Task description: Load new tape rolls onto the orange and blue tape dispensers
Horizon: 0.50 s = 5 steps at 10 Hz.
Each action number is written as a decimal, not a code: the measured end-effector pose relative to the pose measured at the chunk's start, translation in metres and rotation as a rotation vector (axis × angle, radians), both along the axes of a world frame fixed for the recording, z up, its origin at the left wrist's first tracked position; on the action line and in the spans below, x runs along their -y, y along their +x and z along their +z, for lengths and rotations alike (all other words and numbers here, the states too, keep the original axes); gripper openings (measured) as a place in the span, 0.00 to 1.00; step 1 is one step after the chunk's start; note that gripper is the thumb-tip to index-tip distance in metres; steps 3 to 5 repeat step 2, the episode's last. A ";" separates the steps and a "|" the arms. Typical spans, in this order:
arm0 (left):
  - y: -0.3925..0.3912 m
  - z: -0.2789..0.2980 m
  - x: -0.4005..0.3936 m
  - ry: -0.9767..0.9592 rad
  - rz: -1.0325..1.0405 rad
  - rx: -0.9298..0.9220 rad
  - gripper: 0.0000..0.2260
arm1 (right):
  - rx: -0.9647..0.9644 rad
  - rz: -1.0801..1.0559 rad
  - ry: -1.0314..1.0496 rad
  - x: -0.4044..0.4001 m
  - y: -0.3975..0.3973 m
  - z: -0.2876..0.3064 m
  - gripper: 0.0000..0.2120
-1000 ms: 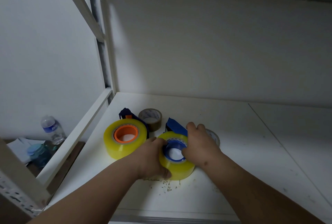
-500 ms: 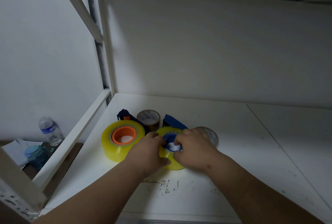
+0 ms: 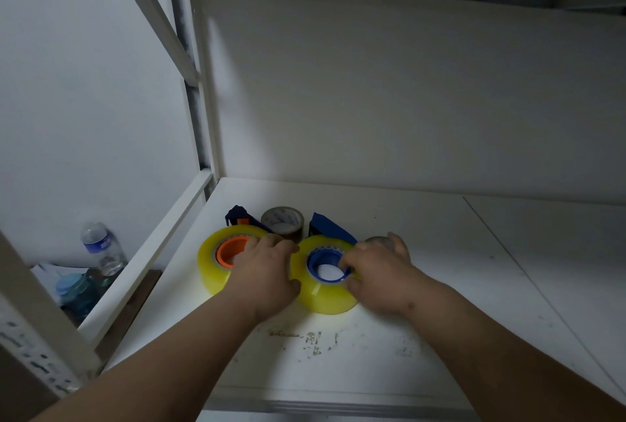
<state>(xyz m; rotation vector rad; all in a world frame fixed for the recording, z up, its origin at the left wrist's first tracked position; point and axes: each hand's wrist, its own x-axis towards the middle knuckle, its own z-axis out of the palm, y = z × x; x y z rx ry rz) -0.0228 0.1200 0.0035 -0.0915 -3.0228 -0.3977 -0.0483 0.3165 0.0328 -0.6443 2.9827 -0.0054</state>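
Two yellow tape rolls lie flat on the white shelf. The left roll sits around the orange dispenser hub; the right roll sits around the blue dispenser hub. Dark blue dispenser bodies stick out behind the left roll and the right roll. My left hand rests between the rolls, fingers reaching onto the orange hub and thumb against the right roll. My right hand grips the right roll, fingertips at the blue hub.
A brown tape roll stands behind, between the dispensers. A greyish roll peeks from behind my right hand. Shelf frame rails run along the left. Below left stand a water bottle and a blue-lidded jar.
My left hand slid left from the blue-hub roll toward the orange hub. My right hand shifted right, uncovering the blue hub. The camera view tilted slightly.
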 end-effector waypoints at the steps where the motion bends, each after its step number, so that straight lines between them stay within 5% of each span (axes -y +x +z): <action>1: 0.002 0.003 0.006 0.018 0.044 -0.013 0.25 | 0.006 -0.028 -0.045 -0.005 0.002 0.012 0.16; 5: 0.006 0.007 0.009 0.030 0.072 -0.033 0.25 | -0.025 -0.033 -0.080 -0.005 0.006 0.029 0.16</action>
